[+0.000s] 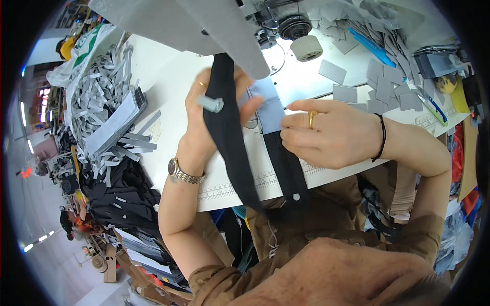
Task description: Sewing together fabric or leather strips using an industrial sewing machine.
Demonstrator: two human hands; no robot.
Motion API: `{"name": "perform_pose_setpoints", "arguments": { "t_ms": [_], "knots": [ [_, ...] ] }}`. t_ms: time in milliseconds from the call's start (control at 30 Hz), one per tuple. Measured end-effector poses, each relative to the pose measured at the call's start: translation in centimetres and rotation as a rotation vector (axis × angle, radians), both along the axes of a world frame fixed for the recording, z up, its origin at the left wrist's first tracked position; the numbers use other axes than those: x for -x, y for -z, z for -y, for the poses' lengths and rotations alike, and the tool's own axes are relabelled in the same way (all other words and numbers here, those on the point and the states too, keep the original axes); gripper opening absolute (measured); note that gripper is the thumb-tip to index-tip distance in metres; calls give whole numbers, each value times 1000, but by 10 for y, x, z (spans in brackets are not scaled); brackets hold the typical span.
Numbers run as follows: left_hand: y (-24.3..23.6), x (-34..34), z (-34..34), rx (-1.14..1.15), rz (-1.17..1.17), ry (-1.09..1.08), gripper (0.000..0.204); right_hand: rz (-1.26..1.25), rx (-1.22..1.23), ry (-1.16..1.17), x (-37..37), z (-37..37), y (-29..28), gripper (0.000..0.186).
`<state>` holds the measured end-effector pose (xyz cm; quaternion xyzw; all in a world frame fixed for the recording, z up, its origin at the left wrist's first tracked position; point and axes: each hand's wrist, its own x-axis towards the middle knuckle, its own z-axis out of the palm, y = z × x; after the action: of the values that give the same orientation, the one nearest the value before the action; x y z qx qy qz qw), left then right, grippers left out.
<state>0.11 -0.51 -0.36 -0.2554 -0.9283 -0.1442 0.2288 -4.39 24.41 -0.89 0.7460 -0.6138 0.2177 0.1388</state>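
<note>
A long black fabric strip (pixel 224 122) hangs from under the white machine head past the table's front edge. My left hand (pixel 196 115) is closed round its upper part, with blurred fingers and thumb. A small pale tab (pixel 212 104) crosses the strip there. Beside it lies a second black length (pixel 283 163) with a pale round dot near its lower end. Against its top is a light blue-grey piece (pixel 268 104). My right hand (pixel 332 132) pinches the edge of this second length, fingers bent and thumb hidden. Whether both black lengths are one piece I cannot tell.
Above my hands looms the white machine head (pixel 204 30), with a handwheel-like knob (pixel 306 48). Grey rectangles (pixel 383 84), a blue tool (pixel 372 48) and scissors (pixel 434 107) lie right. At left are grey strips (pixel 97 97) and piled black fabric (pixel 120 199). A ruler scale (pixel 219 191) edges the table.
</note>
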Motion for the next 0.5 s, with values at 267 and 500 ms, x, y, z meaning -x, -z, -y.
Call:
{"name": "perform_pose_setpoints", "arguments": {
  "t_ms": [267, 500],
  "knots": [
    [-2, -1, -4, -51, -5, 213, 38, 88, -64, 165, 8, 3, 3, 37],
    [1, 5, -5, 46, -32, 92, 31, 198, -129, 214, 20, 7, 0, 46]
  ]
}}
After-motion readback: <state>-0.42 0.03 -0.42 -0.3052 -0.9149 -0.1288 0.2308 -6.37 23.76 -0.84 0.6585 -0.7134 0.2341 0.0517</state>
